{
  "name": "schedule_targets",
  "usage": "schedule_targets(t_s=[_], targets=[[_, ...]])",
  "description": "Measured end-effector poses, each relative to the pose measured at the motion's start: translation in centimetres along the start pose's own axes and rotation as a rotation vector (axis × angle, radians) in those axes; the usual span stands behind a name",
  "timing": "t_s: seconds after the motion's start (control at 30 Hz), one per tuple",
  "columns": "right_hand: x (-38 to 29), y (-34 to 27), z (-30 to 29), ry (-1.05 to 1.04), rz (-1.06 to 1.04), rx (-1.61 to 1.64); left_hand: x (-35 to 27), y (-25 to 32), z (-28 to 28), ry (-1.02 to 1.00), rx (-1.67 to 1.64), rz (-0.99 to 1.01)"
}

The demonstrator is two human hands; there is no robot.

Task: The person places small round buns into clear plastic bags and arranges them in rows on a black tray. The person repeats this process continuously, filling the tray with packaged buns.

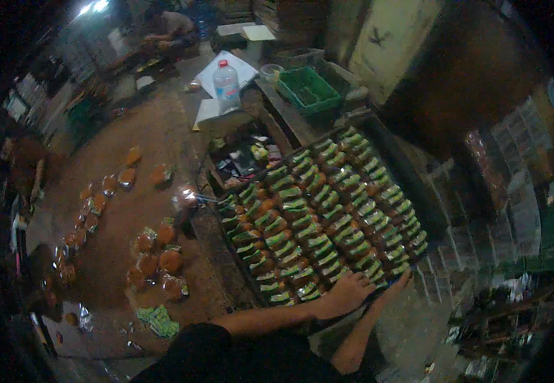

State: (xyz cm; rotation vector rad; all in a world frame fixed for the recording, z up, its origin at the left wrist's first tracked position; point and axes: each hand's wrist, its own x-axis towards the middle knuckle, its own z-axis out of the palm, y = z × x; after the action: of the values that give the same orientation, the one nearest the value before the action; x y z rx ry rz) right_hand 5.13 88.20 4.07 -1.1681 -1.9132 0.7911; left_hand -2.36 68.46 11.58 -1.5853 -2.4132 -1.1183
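Note:
A large dark tray [238,258] stands before me, filled with rows of small brown items, perhaps buns, in clear wrap with green labels. Over the tray's near edge lies my left hand [351,289], its fingers on or just above the wrapped items. My right hand [396,287] is close beside it at the near right corner, by the tray's rim. Blur and dim light hide what the fingers of either hand do. Left of the tray, more round brown wrapped items [170,261] lie on a brown tabletop [109,282], near a heap of green labels [159,321].
Behind the tray are a box of mixed small things [243,158], a clear plastic bottle with a red cap [226,81] on papers, and a green plastic basket [308,90]. A person [171,26] is at the far left back. Stacked crates [511,191] stand on the right.

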Motion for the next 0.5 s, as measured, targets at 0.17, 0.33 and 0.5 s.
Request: schedule_targets(t_s=[0.17,0.33,0.5], targets=[[1.0,0.6,0.7,0.034,-0.418,-0.163,0.3,0.7,1.9,-0.033,-0.021,-0.05],[1.3,-3.5,5.6,-0.033,-0.431,-0.079,-0.1,0.0,4.2,0.048,0.026,-0.026],[0.4,-6.1,7.2,-0.088,-0.401,-0.053,0.1,0.0,5.6,0.104,0.061,0.026]])
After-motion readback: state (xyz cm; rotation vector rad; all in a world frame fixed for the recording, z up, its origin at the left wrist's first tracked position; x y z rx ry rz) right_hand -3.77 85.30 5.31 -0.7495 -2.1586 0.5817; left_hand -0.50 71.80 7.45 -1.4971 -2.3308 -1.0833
